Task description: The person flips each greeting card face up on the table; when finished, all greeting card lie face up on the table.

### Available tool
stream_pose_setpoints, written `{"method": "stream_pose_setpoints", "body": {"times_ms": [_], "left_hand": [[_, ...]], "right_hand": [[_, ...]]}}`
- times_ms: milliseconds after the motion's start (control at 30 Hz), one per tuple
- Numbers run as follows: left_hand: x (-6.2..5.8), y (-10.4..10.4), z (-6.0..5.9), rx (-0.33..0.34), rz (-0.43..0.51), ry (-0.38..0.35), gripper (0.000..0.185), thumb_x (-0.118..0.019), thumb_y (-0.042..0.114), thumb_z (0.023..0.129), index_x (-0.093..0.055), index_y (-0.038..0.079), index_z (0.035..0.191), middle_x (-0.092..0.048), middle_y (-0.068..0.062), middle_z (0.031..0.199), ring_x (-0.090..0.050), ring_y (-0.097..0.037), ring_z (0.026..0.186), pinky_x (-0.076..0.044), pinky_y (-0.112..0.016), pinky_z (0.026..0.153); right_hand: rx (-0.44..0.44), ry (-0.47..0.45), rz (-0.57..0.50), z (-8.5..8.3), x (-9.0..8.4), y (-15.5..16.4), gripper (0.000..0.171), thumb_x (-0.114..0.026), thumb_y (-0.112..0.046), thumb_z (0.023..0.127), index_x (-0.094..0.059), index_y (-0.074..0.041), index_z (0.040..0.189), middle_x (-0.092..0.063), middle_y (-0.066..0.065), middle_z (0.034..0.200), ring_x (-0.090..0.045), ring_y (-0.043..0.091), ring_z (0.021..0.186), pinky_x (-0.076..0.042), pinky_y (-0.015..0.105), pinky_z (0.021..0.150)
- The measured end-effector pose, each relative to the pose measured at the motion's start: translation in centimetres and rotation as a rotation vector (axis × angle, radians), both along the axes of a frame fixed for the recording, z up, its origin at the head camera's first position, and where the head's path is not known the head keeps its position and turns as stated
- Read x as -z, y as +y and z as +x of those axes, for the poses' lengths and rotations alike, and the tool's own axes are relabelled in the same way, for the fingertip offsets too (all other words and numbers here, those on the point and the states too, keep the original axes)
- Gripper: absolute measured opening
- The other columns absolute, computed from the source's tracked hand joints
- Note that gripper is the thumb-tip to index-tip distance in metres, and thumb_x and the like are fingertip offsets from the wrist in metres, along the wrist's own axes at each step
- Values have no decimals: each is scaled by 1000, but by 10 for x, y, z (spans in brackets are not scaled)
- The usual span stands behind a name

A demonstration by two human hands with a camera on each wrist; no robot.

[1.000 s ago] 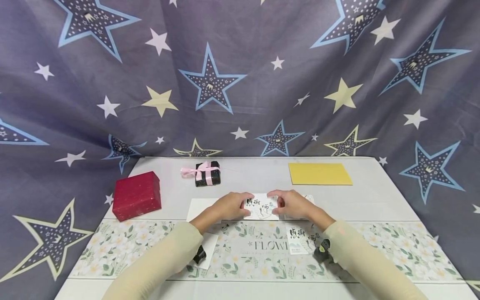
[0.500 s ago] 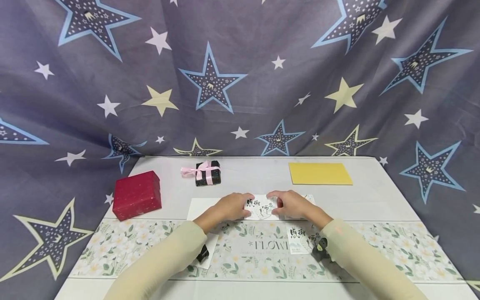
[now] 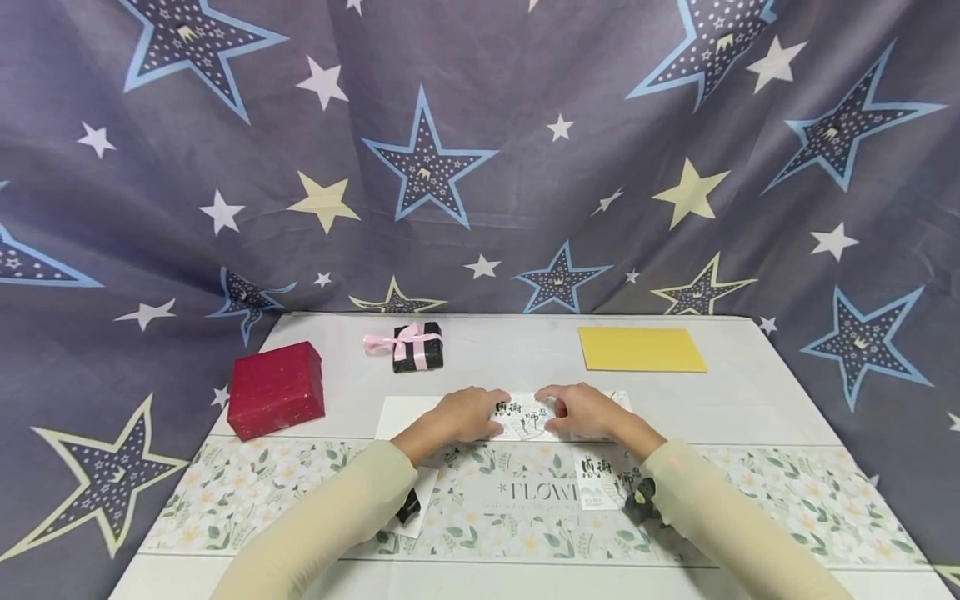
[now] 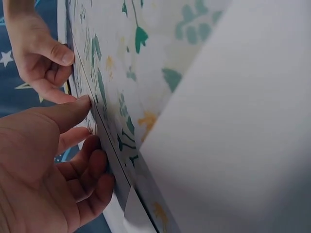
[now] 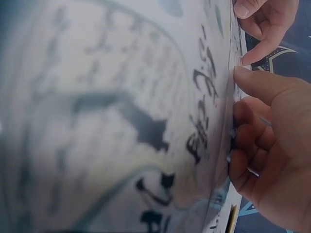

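A white card (image 3: 522,423) with black brush lettering lies near the table's middle, its short sides between my two hands. My left hand (image 3: 467,414) pinches its left side, thumb at the near corner and forefinger at the far one. On the opposite side my right hand (image 3: 588,410) grips it the same way. Both hands come close together in the left wrist view, where my left hand (image 4: 53,170) is nearest the camera. The right wrist view has my right hand (image 5: 277,145) with other fingers curled under the palm. A second printed card (image 3: 621,398) is mostly hidden behind the right hand.
A plain white card (image 3: 397,414) and another white card (image 3: 426,492) lie by the left arm. A lettered card (image 3: 595,487) sits by the right wrist. Farther back are a red box (image 3: 275,390), a black gift box (image 3: 427,347) with pink ribbon, and a yellow sheet (image 3: 641,348).
The far edge of the held card appears slightly lower, so the card looks flatter. Both hands stay at its sides, and the head view has shifted a little.
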State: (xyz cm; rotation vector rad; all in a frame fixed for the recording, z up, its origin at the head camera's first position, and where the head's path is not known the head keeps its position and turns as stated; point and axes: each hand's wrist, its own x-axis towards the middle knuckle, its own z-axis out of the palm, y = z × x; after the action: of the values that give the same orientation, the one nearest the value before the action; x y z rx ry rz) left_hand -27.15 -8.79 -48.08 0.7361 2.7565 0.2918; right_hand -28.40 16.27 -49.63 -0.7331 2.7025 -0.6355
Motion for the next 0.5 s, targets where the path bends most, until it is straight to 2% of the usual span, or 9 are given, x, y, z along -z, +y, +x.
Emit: {"method": "stream_pose_setpoints", "body": {"times_ms": [200,300,400,500], "left_hand": [[-12,-9,4,-5,63,11,56,-70,32,96,-54,18,148,-70,-8,126,-66,-26,116,-53,-45,100],[-18,-18,5,-24,95,21,55,-71,31,95,-56,16,146,-71,-8,113,-67,-23,102,-55,-43,92],[-23,-28,7,-36,116,29,53,-72,29,95,-58,15,144,-66,-3,98,-60,-15,85,-53,-37,80],[-27,-40,10,-53,133,27,50,-71,28,95,-60,15,142,-64,0,95,-57,-12,80,-51,-34,75]], "right_hand": [[-59,22,-28,0,-6,2,52,-71,-24,95,-56,-12,144,-63,-10,78,-55,5,65,-48,24,67],[-83,52,-73,2,-11,2,52,-69,-23,96,-56,-7,144,-64,-12,79,-54,2,64,-48,23,66],[-97,68,-134,5,-14,-2,51,-69,-22,96,-57,-4,142,-64,-11,78,-53,1,62,-48,22,67],[-111,72,-193,10,-16,-8,49,-69,-20,95,-58,-2,140,-64,-11,77,-51,0,61,-48,22,68]]}}
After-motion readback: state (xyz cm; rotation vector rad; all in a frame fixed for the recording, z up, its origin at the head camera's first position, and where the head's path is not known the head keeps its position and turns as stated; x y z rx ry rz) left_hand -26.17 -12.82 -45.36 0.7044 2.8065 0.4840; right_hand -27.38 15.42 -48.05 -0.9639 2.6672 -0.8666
